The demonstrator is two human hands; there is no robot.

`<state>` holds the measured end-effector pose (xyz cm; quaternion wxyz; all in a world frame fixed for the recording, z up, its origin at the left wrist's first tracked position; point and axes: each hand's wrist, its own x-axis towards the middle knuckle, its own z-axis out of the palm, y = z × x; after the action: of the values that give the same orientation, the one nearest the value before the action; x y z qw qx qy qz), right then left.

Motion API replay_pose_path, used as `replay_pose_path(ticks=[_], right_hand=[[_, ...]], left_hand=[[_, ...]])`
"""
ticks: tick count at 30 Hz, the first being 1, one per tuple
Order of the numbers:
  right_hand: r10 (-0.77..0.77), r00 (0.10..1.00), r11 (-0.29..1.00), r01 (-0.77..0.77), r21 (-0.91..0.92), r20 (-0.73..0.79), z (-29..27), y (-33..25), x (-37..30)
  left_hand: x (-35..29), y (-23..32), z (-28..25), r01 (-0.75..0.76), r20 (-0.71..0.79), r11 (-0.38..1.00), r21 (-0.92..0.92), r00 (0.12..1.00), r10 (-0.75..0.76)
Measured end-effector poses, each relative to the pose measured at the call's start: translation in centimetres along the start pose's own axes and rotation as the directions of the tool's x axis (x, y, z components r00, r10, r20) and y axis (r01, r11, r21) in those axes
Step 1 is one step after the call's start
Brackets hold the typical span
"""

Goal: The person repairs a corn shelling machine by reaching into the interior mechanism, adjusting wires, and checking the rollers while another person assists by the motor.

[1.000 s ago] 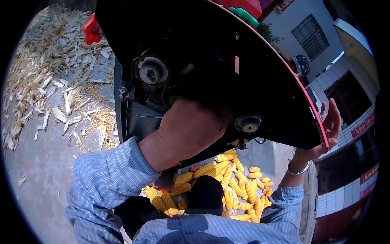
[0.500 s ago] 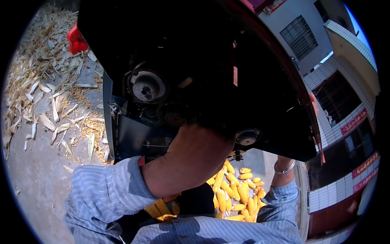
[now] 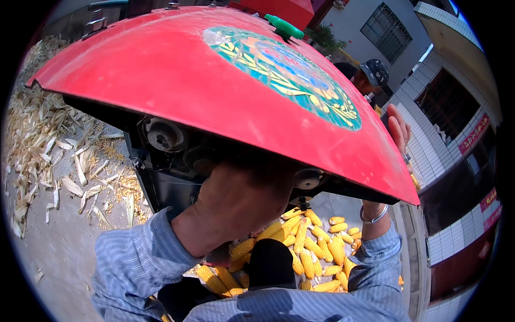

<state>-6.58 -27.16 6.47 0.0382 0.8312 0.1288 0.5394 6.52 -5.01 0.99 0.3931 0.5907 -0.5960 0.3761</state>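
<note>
A red curved machine cover [image 3: 161,75] with a round green and blue emblem spans the upper middle, tilted up over dark machinery. Beneath its front edge my left hand [image 3: 236,196] reaches into the shadow, its back toward me and its fingers hidden. Close to it are a round metal pulley [image 3: 163,135] on the left and a smaller round wheel [image 3: 308,179] on the right. At the cover's right edge my right hand [image 3: 398,129] holds it, fingers rising beyond the rim; the cover hides the palm.
Yellow corn cobs [image 3: 322,249] lie on the ground below the machine. Dry husks [image 3: 43,139] and loose kernels [image 3: 127,192] cover the ground at left. Behind the cover, a person in a patterned cap [image 3: 375,72] stands near a tiled building [image 3: 424,115].
The cover has tipped downward, so its red outer face now shows instead of its dark underside. My right hand's fingers show more beyond its edge. My left hand stays underneath, slightly further left.
</note>
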Motion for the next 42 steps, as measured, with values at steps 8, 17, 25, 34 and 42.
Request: replay_pose_path(ticks=[8,17,25,34,42], right_hand=[[-0.041,0.995,0.971,0.06,-0.23,0.089,-1.4,0.1,-0.4],[-0.018,0.997,0.975,0.034,-0.221,0.074,-1.4,-0.1,-0.6],[0.245,0.965,0.963,-0.231,-0.14,0.091,-0.9,-2.3,-0.1],[0.275,0.957,0.961,-0.272,-0.047,0.094,-1.1,-2.3,-0.1],[0.071,0.993,0.982,-0.052,-0.182,0.097,-1.1,-2.2,0.0]], left_hand=[[-0.5,1.7,0.0,0.065,0.142,0.998,-0.008,0.988,-0.064],[-0.8,0.7,0.2,0.307,0.081,0.798,-0.519,0.947,-0.312],[0.1,1.2,-0.4,0.599,0.429,0.094,-0.795,0.666,-0.61],[-1.0,0.3,-2.2,0.62,0.673,-0.357,-0.699,0.401,-0.621],[-3.2,1.3,-4.8,0.725,0.614,-0.193,-0.661,0.374,-0.695]])
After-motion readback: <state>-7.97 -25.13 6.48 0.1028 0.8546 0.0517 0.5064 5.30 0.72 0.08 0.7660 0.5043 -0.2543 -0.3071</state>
